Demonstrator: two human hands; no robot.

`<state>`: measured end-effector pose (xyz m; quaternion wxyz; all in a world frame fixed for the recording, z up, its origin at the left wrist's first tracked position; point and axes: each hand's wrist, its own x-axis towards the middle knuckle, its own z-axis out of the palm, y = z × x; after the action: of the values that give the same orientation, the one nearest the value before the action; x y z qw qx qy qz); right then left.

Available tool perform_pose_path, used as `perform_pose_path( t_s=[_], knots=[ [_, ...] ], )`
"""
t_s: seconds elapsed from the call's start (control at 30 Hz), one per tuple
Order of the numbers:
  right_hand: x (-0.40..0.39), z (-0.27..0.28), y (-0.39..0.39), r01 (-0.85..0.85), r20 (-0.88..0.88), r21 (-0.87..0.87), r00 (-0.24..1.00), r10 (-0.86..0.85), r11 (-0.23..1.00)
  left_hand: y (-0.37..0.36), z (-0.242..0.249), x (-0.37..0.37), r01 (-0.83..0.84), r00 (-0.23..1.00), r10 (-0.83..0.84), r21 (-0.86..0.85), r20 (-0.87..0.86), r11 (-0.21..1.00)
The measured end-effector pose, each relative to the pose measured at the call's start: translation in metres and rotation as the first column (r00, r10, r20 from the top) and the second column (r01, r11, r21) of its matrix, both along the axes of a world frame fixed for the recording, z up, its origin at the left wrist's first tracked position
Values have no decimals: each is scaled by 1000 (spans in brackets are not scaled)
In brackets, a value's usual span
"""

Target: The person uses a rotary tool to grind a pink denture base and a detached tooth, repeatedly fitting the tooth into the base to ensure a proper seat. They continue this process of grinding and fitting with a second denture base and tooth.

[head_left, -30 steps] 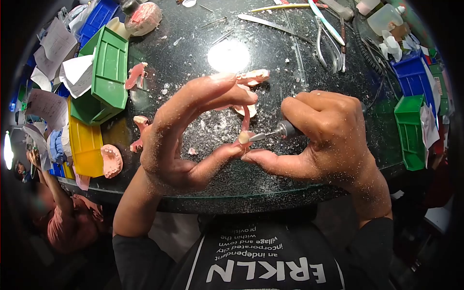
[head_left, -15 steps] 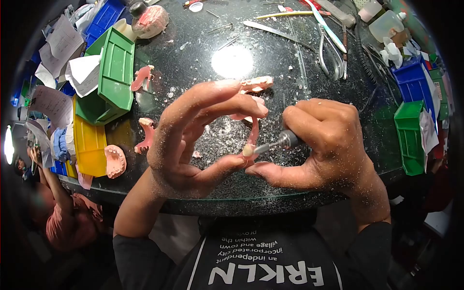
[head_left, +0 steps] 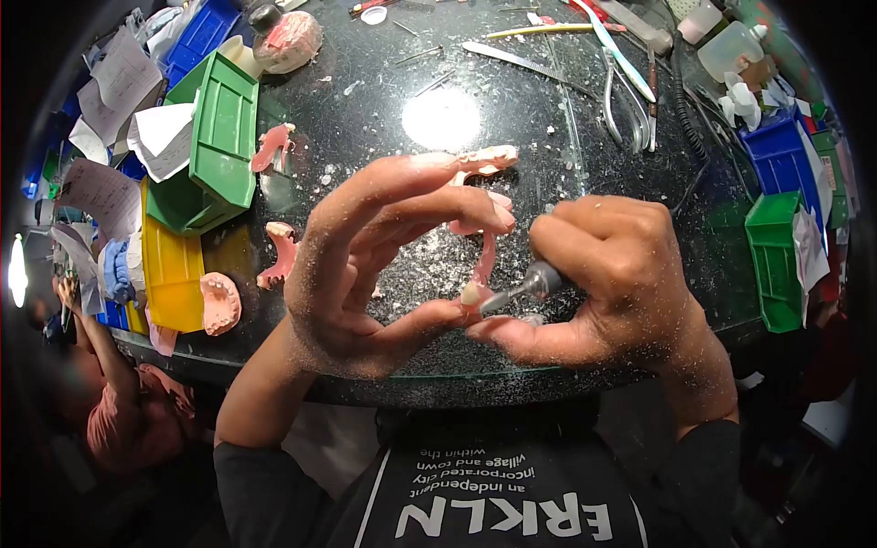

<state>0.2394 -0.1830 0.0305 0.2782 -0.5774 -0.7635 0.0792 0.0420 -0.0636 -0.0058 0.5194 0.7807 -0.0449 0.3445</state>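
Observation:
My left hand grips a pink partial denture between thumb and fingers, with a pale tooth at its lower end. My right hand is closed round a rotary handpiece. The handpiece's metal bur meets the denture right beside that tooth, close to my left thumb tip. Pale dust speckles both hands and forearms. Behind my left fingertips, another denture piece with teeth lies on the dusty black table.
Pink denture pieces and a dental model lie at left, near green and yellow bins. Pliers, tweezers and a toothbrush lie farther back. A green bin stands right. Another person sits at far left.
The handpiece tip and the denture's lower end have shifted slightly downward together. My right hand has tilted a little; both grips stay the same.

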Motion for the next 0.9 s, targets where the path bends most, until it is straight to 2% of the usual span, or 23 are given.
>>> perform_pose_path(
  t_s=[0.07, 0.17, 0.27, 0.37, 0.47, 0.57, 0.67, 0.77, 0.87, 0.9],
  knots=[
    [0, -3, 3, 19, -47, 73, 999, -16, 997, -2, -1, -1, -9, 1000, 9, -15, 1, 1000],
    [1, -1, -1, -33, 7, -23, 999, 33, 999, -3, -1, -2, -7, 1000, 7, -32, -3, 999],
    [-1, -2, 4, -2, -54, 77, 999, 6, 997, -4, 2, -2, -5, 1000, 5, -35, -8, 999],
    [1, -2, 0, -57, -32, -7, 998, 57, 998, -4, 2, -2, 4, 1000, -4, -33, -7, 999],
    [0, -6, 4, -34, -98, 77, 994, 41, 996, -5, 4, -2, 13, 1000, -14, -28, -4, 1000],
    [1, -3, 0, -80, -42, -20, 996, 79, 997, -5, 4, -3, 13, 1000, -13, -31, -5, 999],
    [-1, -5, 5, -22, -114, 90, 993, 32, 996, -2, 3, -1, 8, 1000, -8, 5, 12, 1000],
    [0, 1, 0, -20, 10, -7, 1000, 20, 1000, 1, 1, -1, -37, 999, 37, 47, 18, 998],
    [-1, -3, 3, 41, -13, 99, 999, -40, 994, 3, 1, -2, -84, 996, 83, 96, 14, 992],
    [0, -1, 2, 40, 15, 74, 999, -42, 996, 3, 1, -2, -98, 995, 98, 108, 11, 989]
  ],
)
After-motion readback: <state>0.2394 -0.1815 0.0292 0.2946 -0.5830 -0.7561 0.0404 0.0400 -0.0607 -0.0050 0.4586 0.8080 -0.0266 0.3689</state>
